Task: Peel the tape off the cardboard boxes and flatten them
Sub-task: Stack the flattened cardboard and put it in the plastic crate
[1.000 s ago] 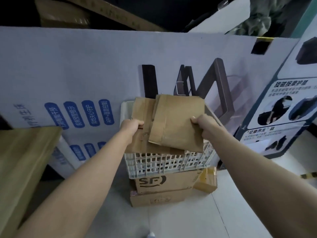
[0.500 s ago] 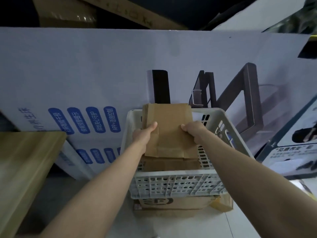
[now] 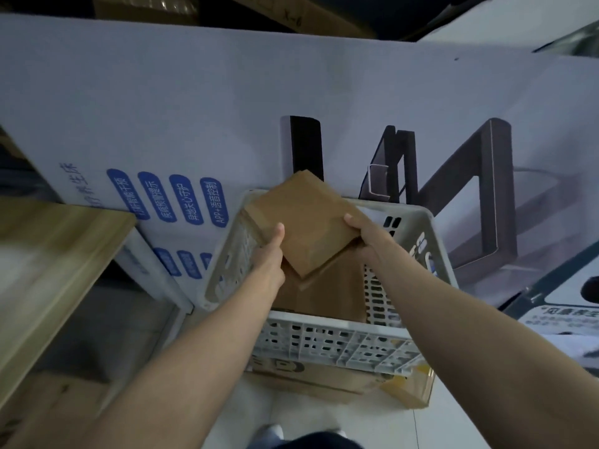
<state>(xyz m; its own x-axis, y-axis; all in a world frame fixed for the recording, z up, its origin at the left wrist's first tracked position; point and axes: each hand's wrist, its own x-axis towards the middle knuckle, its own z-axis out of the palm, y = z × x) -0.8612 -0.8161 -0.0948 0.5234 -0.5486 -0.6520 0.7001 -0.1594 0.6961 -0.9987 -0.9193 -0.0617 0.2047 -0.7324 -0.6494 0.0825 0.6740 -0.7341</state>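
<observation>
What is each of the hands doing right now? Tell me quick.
Left hand: grips the left edge of the flattened cardboard.
Right hand: grips its right edge, over the white crate.

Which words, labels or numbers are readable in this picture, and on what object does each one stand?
"APP+语音控制": blue pill on the white box.
"养生床": same box, left edge; start cut off.
"X-6": top carton.
Other blue pills: too blurred to be sure.
Lower-right label: blurred.
Logo on the box under the crate: mostly hidden.
Held cardboard: no text seen.
</observation>
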